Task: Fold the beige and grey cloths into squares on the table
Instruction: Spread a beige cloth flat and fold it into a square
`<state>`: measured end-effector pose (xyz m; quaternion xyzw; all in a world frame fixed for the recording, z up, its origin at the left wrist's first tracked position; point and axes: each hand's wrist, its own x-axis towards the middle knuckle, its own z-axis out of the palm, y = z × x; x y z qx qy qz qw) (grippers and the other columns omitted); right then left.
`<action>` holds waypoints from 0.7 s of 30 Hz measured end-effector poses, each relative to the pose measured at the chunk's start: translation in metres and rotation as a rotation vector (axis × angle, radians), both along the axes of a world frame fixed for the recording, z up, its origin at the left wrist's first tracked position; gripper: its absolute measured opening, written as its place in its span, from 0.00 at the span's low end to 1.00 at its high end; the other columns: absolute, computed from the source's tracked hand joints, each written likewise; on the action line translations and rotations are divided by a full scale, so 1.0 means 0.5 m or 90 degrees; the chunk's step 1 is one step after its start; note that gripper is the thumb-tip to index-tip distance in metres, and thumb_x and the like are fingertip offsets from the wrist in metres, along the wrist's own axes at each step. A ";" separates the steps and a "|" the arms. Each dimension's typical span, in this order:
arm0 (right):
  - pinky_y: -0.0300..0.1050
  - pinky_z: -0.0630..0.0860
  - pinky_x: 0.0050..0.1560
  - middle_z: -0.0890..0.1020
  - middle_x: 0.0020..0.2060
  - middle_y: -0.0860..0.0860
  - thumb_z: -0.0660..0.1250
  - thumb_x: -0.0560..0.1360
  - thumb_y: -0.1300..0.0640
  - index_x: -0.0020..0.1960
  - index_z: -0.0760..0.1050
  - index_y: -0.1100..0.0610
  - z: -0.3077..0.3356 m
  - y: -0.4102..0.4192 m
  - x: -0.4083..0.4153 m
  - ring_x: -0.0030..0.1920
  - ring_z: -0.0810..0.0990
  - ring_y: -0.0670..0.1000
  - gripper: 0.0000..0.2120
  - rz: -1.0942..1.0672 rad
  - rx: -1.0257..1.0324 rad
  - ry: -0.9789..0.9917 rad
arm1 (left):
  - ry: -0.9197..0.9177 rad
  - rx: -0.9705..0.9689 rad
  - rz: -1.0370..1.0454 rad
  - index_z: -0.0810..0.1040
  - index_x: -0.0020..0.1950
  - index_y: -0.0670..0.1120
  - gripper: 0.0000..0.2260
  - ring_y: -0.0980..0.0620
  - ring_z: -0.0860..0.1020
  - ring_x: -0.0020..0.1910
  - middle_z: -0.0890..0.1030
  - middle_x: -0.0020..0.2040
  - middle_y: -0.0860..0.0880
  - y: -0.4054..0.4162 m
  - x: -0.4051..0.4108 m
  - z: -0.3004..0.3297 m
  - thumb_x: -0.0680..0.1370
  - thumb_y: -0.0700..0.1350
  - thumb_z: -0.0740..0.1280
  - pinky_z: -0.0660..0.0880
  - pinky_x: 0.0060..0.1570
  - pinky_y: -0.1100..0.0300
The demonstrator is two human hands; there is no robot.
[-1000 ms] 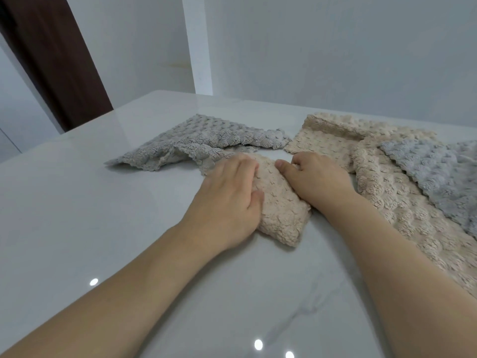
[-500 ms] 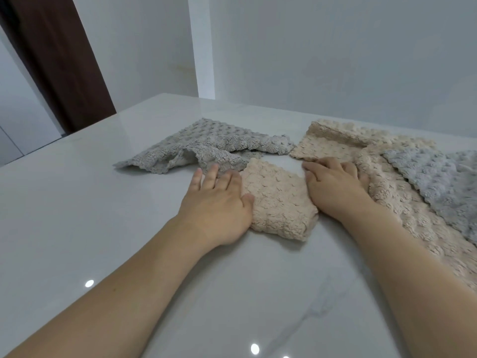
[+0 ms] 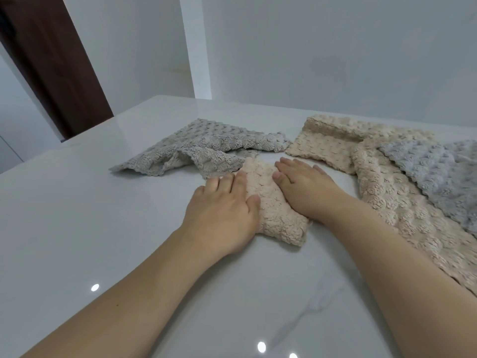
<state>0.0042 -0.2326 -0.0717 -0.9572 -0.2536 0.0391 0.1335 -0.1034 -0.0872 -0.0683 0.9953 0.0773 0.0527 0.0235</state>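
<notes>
- My left hand [image 3: 224, 210] and right hand [image 3: 307, 187] bear down flat on the folded beige cloth [image 3: 273, 205], fingers straight — neither grip is curled round anything, both simply press.
- What has changed: half a second ago both palms lay on the tabletop [image 3: 90, 228] to either side of the bundle; now they have closed in over its left and right edges, and only a strip of cloth shows between them.
- The beige bundle lies in the middle of the tabletop, just in front of me, a compact, roughly square packet whose near corner pokes out below my wrists.
- My reading — this cloth is at the flattening stage, its fold nearly done.
- Waiting their turn: a crumpled grey cloth [image 3: 196, 148] spread loosely just beyond the bundle, touching its far edge; to the right, a beige cloth [image 3: 327, 143] lying partly flat, a long beige cloth [image 3: 413, 210] running toward me, and a second grey cloth [image 3: 438, 171] draped over it.
- Most of the task, I judge, is yet to do — four cloths are unfolded.
</notes>
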 end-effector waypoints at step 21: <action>0.46 0.70 0.42 0.74 0.42 0.44 0.63 0.79 0.49 0.57 0.70 0.48 0.020 0.000 -0.031 0.40 0.75 0.48 0.08 -0.075 0.501 -0.007 | -0.143 -0.438 0.085 0.69 0.48 0.48 0.09 0.48 0.73 0.46 0.76 0.45 0.51 0.039 0.028 0.033 0.80 0.53 0.61 0.66 0.42 0.54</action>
